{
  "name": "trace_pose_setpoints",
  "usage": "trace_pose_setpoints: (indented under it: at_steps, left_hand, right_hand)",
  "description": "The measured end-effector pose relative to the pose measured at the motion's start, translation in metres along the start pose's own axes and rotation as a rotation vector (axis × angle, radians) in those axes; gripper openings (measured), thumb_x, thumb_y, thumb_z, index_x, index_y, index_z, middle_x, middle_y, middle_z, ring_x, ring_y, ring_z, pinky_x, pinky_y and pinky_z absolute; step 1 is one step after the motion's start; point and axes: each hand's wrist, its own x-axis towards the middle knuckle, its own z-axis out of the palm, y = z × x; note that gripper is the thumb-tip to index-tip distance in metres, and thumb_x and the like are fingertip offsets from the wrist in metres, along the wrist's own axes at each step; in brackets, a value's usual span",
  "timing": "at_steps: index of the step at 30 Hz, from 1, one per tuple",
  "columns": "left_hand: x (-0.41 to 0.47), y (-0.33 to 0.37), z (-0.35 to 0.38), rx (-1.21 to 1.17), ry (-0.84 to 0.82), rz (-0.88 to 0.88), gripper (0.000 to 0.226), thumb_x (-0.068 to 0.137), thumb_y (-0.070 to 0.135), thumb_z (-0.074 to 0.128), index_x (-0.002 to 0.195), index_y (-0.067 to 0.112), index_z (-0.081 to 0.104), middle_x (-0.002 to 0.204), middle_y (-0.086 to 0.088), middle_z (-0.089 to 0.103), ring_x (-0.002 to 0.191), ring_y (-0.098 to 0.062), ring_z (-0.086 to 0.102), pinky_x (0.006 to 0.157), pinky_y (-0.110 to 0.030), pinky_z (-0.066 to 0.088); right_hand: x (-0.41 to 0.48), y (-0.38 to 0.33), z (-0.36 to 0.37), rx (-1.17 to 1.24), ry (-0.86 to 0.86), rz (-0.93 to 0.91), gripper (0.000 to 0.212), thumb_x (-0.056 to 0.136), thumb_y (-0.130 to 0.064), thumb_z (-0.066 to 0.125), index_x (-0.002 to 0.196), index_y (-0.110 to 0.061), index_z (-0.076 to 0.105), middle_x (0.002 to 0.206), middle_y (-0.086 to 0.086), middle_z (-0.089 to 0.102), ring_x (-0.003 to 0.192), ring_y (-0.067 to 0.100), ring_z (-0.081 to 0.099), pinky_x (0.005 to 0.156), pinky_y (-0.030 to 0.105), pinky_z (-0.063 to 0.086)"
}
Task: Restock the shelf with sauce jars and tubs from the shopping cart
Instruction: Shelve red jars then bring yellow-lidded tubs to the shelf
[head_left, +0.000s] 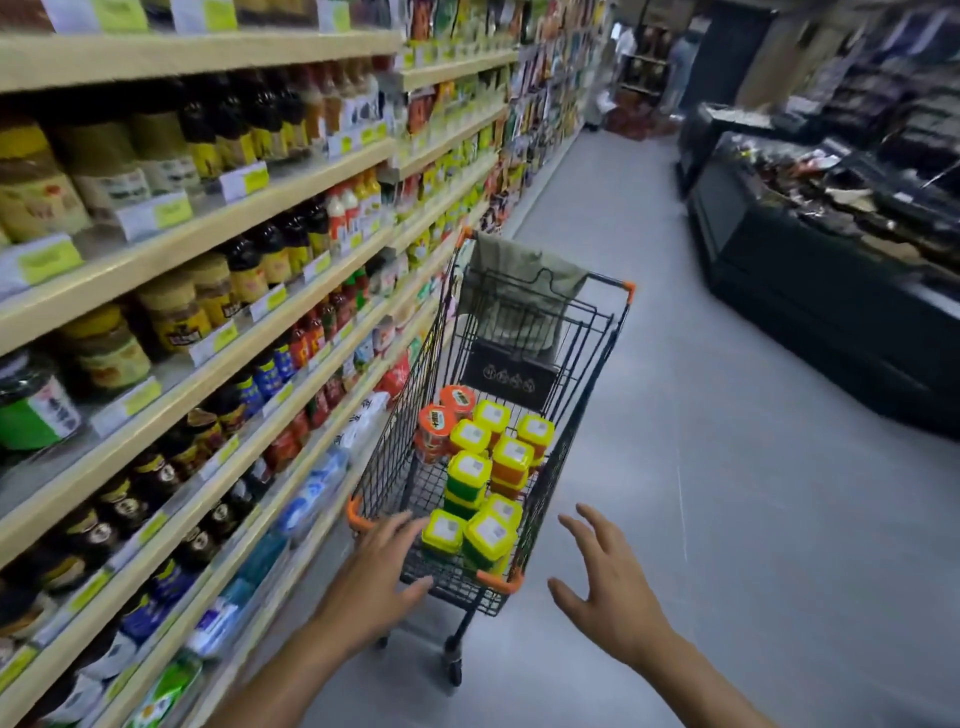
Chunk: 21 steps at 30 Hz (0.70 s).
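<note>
Tubs (470, 467) yellow-lidded, stacked in cart (400, 441); jars (435, 423) seemingly orange-lidded.

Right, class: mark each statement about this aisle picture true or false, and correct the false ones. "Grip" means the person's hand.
1. The shopping cart holds yellow-lidded tubs. True.
2. The right grip holds a tub. False: it is open and holds nothing, to the right of the cart.
3. The shelves stand on the person's left. True.
4. The orange-lidded jars lie nearest the person. False: they sit at the far left of the load, beyond most of the tubs.
5. The left grip pinches a jar. False: it is open, at the cart's near left corner.
</note>
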Motion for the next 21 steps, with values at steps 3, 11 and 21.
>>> trace_pose_setpoints:
  at_steps: [3,11,21]
  left_hand:
    - [0.036,0.002,0.012,-0.072,-0.022,-0.035,0.071,0.097,0.043,0.062,0.157,0.035,0.026,0.165,0.011,0.015,0.152,-0.015,0.022,0.119,-0.037,0.031]
    - [0.12,-0.009,0.059,-0.205,0.093,-0.244,0.059,0.096,0.02,0.06,0.15,0.031,0.04,0.156,0.011,0.029,0.141,-0.014,0.037,0.111,-0.029,0.037]
    - [0.201,0.001,0.138,-0.554,0.187,-0.799,0.049,0.097,0.011,0.059,0.144,0.014,0.046,0.143,-0.009,0.048,0.133,-0.023,0.049,0.103,-0.026,0.039]
  right_hand:
    - [0.038,0.017,0.006,-0.041,-0.067,0.029,0.077,0.082,-0.054,0.053,0.152,-0.03,0.032,0.162,-0.002,0.024,0.147,0.022,0.027,0.115,0.04,0.034]
    - [0.159,0.062,0.034,-0.08,-0.237,-0.074,0.073,0.082,-0.048,0.061,0.149,-0.026,0.04,0.157,0.005,0.035,0.142,0.027,0.036,0.112,0.042,0.038]
    - [0.327,0.12,0.11,-0.196,-0.698,-0.387,0.086,0.072,-0.041,0.07,0.148,-0.013,0.041,0.15,0.02,0.043,0.128,0.043,0.052,0.097,0.051,0.05]
